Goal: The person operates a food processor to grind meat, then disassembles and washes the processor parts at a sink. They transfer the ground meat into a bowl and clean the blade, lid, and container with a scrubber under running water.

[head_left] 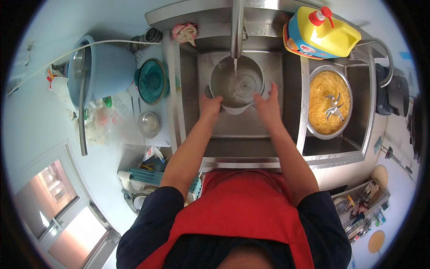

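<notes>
A round pot-like vessel (220, 79) stands in the large steel sink basin (248, 126), under a faucet (237, 30) that runs a thin stream of water into it. Inside it lies a clear round piece with a centre hub (244, 85). My left hand (211, 105) is at the vessel's lower left rim, thumb on the edge. At the lower right rim is my right hand (267, 102), its thumb near the edge and its fingers spread. A pale, translucent edge (237, 110) shows between the hands. How firmly either hand grips is hard to tell.
In the right basin a steel bowl (350, 97) holds yellow shreds (324, 114) and a bladed piece (333, 109). A yellow pump jug (322, 35) stands behind. A pink-edged cloth (185, 33) lies on the left rim, near a green lidded container (152, 81), a small bowl (148, 124) and a blue bucket (112, 72).
</notes>
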Available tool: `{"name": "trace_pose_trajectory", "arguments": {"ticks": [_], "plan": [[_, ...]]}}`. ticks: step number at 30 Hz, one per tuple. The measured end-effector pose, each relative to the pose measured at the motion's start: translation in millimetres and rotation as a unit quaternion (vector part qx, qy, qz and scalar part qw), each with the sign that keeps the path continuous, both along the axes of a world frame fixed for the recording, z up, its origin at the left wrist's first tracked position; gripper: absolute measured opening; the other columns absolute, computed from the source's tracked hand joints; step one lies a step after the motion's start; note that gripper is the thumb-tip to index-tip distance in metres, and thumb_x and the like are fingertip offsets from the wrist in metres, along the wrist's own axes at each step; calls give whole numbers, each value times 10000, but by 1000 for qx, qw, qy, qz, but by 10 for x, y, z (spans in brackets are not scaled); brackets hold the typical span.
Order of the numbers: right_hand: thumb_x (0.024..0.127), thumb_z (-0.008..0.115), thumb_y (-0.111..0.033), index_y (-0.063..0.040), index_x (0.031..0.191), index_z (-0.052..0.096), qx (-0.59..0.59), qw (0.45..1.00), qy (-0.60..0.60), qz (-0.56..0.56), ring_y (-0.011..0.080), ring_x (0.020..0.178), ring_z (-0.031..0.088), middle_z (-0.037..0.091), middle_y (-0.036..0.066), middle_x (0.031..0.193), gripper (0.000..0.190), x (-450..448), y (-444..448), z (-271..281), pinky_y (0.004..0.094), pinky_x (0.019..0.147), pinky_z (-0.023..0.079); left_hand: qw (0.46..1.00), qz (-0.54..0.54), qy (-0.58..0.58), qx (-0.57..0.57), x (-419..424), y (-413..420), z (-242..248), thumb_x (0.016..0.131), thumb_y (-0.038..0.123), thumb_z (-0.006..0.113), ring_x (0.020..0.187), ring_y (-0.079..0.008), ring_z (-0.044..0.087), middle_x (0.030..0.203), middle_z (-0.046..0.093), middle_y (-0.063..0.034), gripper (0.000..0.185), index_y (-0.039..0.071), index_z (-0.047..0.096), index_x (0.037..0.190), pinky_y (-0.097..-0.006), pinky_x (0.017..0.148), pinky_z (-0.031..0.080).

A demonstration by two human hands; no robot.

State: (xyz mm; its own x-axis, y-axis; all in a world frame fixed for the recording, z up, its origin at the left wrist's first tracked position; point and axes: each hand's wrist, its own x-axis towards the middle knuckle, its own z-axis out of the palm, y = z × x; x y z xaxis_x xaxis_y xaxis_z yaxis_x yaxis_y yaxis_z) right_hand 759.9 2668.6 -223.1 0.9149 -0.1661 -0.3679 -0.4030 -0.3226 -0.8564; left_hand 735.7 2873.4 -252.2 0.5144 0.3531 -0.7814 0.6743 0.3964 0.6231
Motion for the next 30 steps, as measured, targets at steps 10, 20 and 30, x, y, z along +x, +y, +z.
{"name": "trace_pose_trajectory", "arguments": {"ticks": [10,20,30], "plan": [[984,660,-177,23,1402,492,349,866,309,-180,314,1095,642,608,173,1290,493,-506,43,-404,443,856,582,993,99,-63,-22,-473,-678,-220,937,26,701,1116,-276,648,1305,620,-145,535,11,448,1408,-423,902,573],[941,556,-67,55,1371,502,223,942,211,-138,315,1127,650,617,187,1296,450,-370,-81,-105,471,830,625,705,-326,-325,540,-89,-199,619,938,132,673,1225,-332,610,1405,589,-179,399,4,587,1306,-439,1008,530],[865,566,-45,78,1422,464,74,995,67,12,434,1212,650,637,348,1276,579,-473,-63,-147,485,1045,488,737,-622,-91,248,115,-667,-399,905,187,656,1358,-389,566,1493,579,-161,390,73,701,1275,-504,1092,497]]}}
